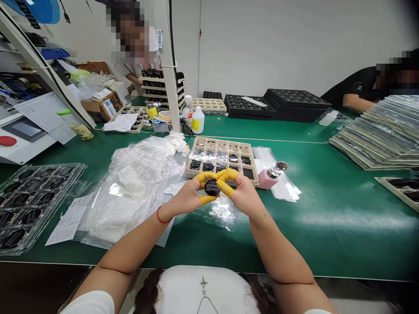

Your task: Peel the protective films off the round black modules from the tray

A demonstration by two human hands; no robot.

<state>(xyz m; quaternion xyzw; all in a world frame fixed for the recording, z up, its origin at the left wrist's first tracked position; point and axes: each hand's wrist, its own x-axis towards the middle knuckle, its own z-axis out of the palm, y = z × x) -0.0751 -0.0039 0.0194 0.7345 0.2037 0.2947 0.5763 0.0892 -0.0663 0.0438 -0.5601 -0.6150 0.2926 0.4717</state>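
Observation:
Between the fingertips of both hands is a small round black disc point(212, 188) with fine pale print on its face. My left hand point(188, 195) grips its left edge, and my right hand point(240, 191) pinches the right edge. Yellow finger cots cover the gripping fingers. Just beyond the hands lies a beige compartment tray point(220, 159) of round pieces, some black-faced and some coppery. Beneath the hands is a clear plastic bag point(224, 213). To the right of the tray stands a pink pump bottle point(268, 178) with a metal top.
Crumpled plastic sheeting point(131, 187) covers the bench to the left, beside a clear tray of black discs point(36, 200). Stacked flat trays point(379, 135) stand at right. A white post point(170, 65) rises behind a white bottle point(198, 120). Two other people sit across the bench.

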